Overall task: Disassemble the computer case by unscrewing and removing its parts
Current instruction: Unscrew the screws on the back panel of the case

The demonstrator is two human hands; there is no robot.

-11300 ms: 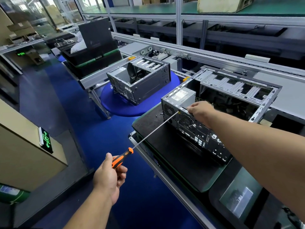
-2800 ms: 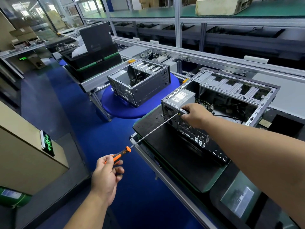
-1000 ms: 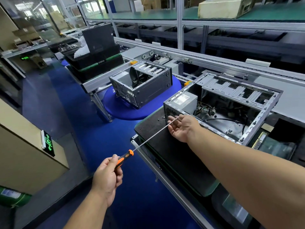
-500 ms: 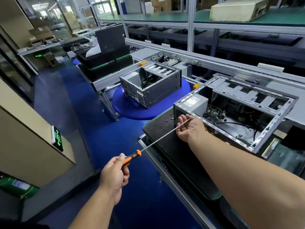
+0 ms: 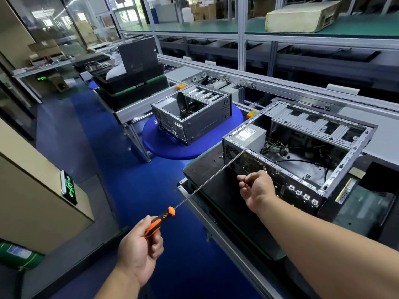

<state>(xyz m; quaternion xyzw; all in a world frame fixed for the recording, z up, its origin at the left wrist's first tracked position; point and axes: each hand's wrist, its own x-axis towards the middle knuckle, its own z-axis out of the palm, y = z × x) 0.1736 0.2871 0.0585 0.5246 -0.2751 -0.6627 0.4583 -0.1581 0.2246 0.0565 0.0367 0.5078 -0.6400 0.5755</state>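
With the screwdriver (image 5: pixel 206 187) held by the left hand (image 5: pixel 138 244) against the computer case (image 5: pixel 298 156) on the counter (image 5: pixel 207 169), the right hand (image 5: pixel 257 187), fingers curled, has been withdrawn, suggesting a freed screw.

— What lay underfoot?
— A glossy blue floor (image 5: pixel 121 152), running from lower centre up the left of the frame.
— And along the top?
— Metal shelving (image 5: pixel 241 35) with green shelf tops; a beige box (image 5: pixel 302 17) sat upper right.
— On the left?
— A glass partition (image 5: pixel 49 29) bright with daylight, a tan cabinet (image 5: pixel 32 190) below it, with a green glowing sign (image 5: pixel 70 187).
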